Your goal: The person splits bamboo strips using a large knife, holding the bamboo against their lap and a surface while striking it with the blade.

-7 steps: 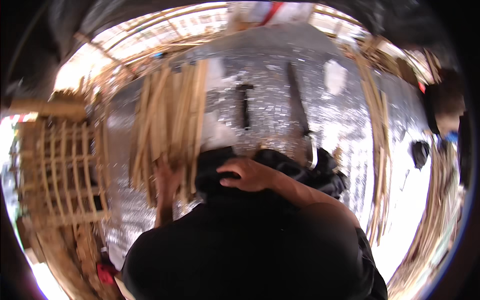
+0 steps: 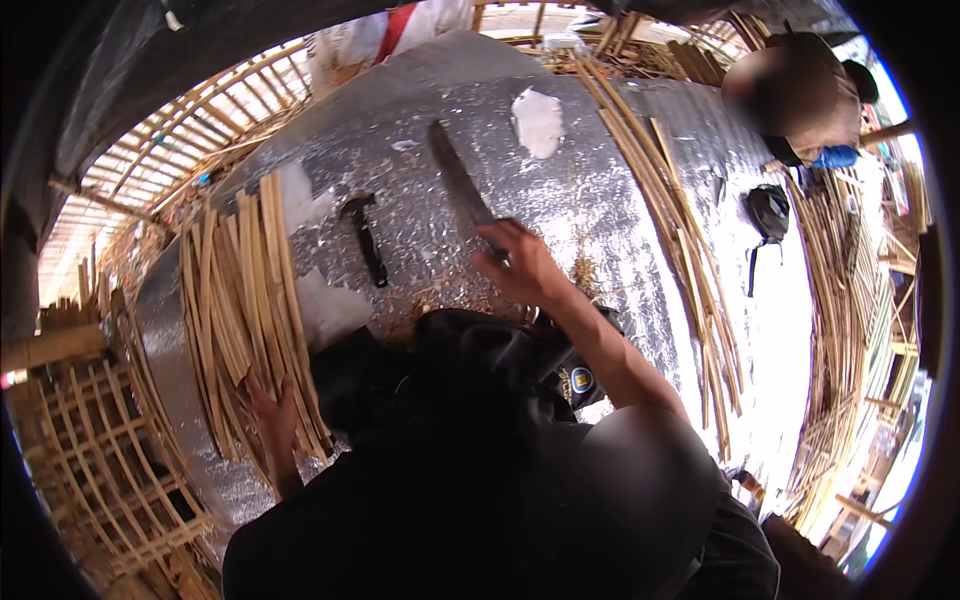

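Observation:
My left hand [image 2: 268, 415] lies over the near end of a bundle of split bamboo strips [image 2: 245, 300], its fingers spread and touching them. My right hand [image 2: 522, 265] reaches forward, its fingers curled round the handle end of a machete [image 2: 455, 170]. The machete's dark blade points away from me and rests on the silvery sheet [image 2: 420, 110]. The handle is mostly hidden under my fingers. Left of the machete lies a black hammer [image 2: 368, 245], apart from both hands.
Long bamboo strips [image 2: 665, 220] run along the right of the sheet, with a small black pouch [image 2: 768, 212] beyond them. A woven bamboo lattice [image 2: 105, 450] stands at the left. White patches [image 2: 537, 122] mark the sheet. Another person [image 2: 800, 95] is at the far right.
My right hand has moved from near my lap forward onto the machete's handle. My left hand stays at the bamboo strips. The whole view has turned, shifting the scene leftward.

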Demonstrator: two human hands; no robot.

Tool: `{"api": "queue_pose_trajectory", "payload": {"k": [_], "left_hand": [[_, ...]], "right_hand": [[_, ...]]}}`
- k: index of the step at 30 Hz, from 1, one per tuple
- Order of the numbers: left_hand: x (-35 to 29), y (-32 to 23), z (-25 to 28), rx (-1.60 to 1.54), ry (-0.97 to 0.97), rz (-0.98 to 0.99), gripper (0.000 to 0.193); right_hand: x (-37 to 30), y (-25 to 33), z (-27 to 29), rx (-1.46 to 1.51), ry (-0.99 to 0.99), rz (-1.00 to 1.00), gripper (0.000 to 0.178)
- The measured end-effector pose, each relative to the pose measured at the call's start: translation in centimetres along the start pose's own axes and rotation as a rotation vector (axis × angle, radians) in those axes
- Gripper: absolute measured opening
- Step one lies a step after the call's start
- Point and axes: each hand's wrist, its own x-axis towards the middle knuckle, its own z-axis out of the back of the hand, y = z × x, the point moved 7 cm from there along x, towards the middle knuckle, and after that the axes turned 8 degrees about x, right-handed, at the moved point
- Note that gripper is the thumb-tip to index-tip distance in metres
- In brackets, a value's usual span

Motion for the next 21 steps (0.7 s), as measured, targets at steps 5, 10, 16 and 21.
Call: {"api": "queue_pose_trajectory", "payload": {"k": [5,10,16,21], "left_hand": [[4.0,-3.0,2.9,-0.090,-0.124,-0.220,0.065],[8.1,-6.2,7.4,-0.006,-0.251,-0.460,0.055],[9.3,-17.4,12.8,0.092,-0.184,-0.717,0.047],[7.4,-27.1,15.8,0.164,-0.025,-0.916,0.046]], "right_hand": [[-8.5,-13.7,17.4,-0.510,-0.478,-0.398,0.052],[-20.3,-20.5,23.6,-0.772,-0.710,-0.819,0.053],[-22.9,-23.5,25.2,-0.539,-0.320,-0.584,0.016],[-19.0,-18.7,22.0,0.238,0.097,-0.873,0.040]]}}
